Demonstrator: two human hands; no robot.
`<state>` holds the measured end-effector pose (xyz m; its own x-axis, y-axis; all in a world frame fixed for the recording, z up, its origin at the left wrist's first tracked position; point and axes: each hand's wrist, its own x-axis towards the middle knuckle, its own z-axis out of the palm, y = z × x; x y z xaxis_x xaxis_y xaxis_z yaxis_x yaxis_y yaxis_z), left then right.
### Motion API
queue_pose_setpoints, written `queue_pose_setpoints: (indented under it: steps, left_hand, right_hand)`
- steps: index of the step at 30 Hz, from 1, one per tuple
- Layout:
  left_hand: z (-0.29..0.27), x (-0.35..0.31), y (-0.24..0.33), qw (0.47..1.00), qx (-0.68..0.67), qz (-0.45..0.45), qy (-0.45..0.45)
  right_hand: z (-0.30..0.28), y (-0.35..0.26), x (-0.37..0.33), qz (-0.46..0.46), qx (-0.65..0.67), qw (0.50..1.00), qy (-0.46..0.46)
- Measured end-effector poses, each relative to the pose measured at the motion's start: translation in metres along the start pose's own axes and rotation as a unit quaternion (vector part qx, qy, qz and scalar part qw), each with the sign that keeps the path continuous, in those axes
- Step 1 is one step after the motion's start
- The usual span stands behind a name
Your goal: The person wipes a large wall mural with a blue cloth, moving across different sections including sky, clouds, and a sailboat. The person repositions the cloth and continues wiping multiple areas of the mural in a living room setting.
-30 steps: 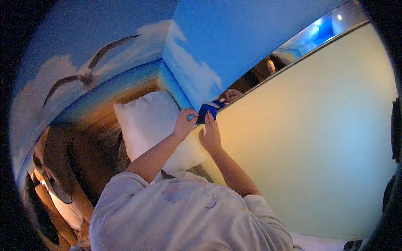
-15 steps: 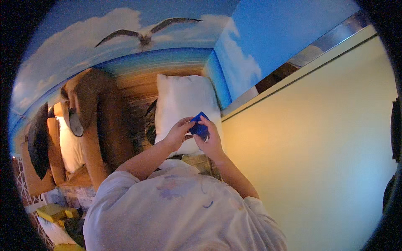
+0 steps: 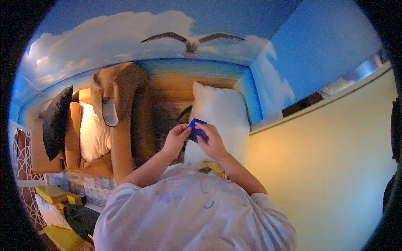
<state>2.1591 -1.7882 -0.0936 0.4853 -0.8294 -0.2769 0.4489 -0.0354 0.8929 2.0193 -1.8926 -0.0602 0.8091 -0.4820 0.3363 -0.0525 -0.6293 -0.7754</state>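
A small, dark blue, square-edged object [image 3: 197, 130] is held up in front of my chest; what kind it is I cannot make out. My left hand [image 3: 176, 140] pinches its left edge between thumb and fingers. From the other side my right hand [image 3: 212, 143] is closed around it, with fingers lying over its face. Beyond both hands lies a white pillow [image 3: 222, 111], partly hidden by my right hand.
To the left stands a brown sofa [image 3: 121, 138] with a black cushion [image 3: 57, 121] and a lit white pillow [image 3: 94, 129]. Yellow-and-white seating [image 3: 54, 194] is at lower left. A broad pale yellow panel [image 3: 322, 167] fills the right. The far wall carries a seagull mural [image 3: 191, 46].
The view has swung left, so the room appears shifted rightward. Both hands still grip the blue object, which has tilted slightly.
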Motion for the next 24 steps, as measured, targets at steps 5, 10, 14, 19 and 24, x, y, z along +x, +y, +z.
queue_pose_setpoints:
  steps: [5, 10, 14, 19, 24]
  left_hand:
    - [-0.069, -0.007, 0.081, 0.967, 0.217, 0.122, 0.057]
    - [-0.175, 0.005, 0.114, 0.908, 0.310, 0.273, 0.072]
    - [-0.207, -0.016, 0.136, 0.935, 0.203, 0.233, 0.174]
    - [-0.235, -0.030, 0.143, 0.941, 0.094, 0.245, 0.216]
    - [-0.250, -0.026, 0.165, 0.927, 0.080, 0.258, 0.260]
  right_hand:
    - [0.067, -0.015, 0.072, 0.036, 0.098, 0.994, 0.034]
    - [0.136, -0.028, 0.145, 0.034, 0.106, 0.985, -0.131]
    - [0.176, -0.050, 0.185, 0.046, 0.181, 0.963, -0.192]
    - [0.205, -0.077, 0.221, 0.058, 0.269, 0.900, -0.339]
    - [0.221, -0.087, 0.273, 0.093, 0.252, 0.912, -0.311]
